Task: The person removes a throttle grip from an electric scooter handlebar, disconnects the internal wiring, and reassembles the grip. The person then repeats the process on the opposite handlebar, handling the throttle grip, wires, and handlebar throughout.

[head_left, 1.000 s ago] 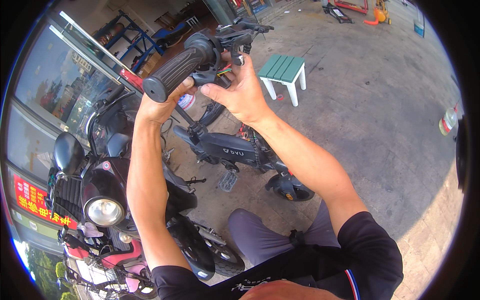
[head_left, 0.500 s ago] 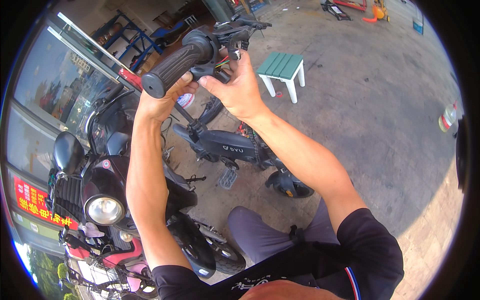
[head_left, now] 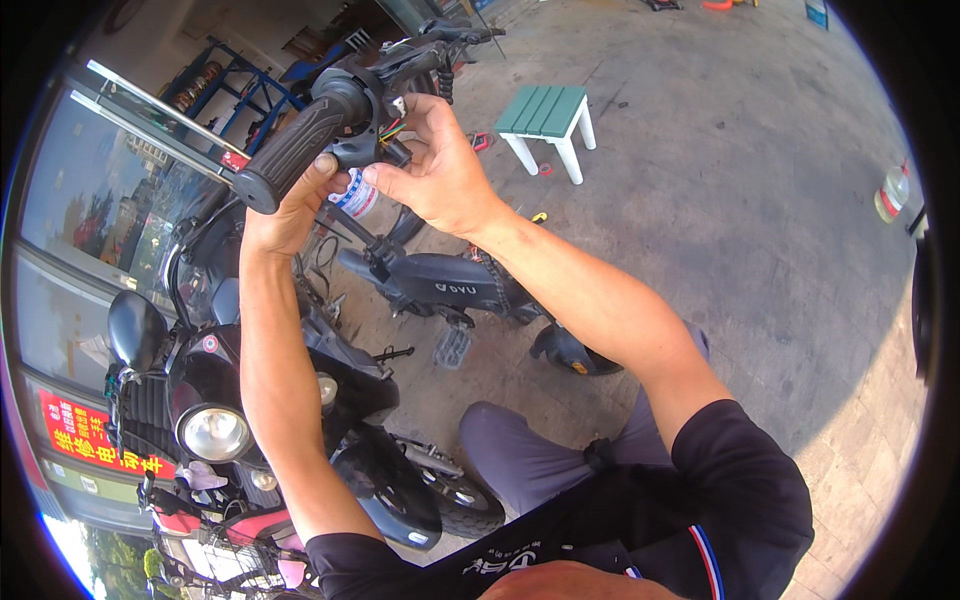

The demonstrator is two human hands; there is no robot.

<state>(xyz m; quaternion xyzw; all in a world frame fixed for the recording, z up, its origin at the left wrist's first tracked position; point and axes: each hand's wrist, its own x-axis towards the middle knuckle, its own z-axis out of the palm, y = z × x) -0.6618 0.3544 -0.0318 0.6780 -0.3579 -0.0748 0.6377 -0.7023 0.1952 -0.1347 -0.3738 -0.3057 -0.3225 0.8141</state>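
1. Head view: my left hand (head_left: 290, 205) grasps the inner end of the black handlebar grip (head_left: 300, 155), thumb pressed up by the small black control housing (head_left: 358, 150).
2. My right hand (head_left: 440, 180) is half curled around the housing's far side, forefinger raised, thumb tip close to my left thumb. I can't tell how firmly it grips.
3. Between my two hands, thin coloured wires (head_left: 392, 132) show at the housing, just left of my right fingers.
4. Since a moment ago, grip, hands and surroundings have all slid leftward in view; I take that as my head turning. My hold looks much the same, so the housing seems no further along.
5. Below my hands stand a folding bike (head_left: 450, 280) and a white bucket (head_left: 352, 192); beyond my right hand, to its right, a green-topped stool (head_left: 545, 112).
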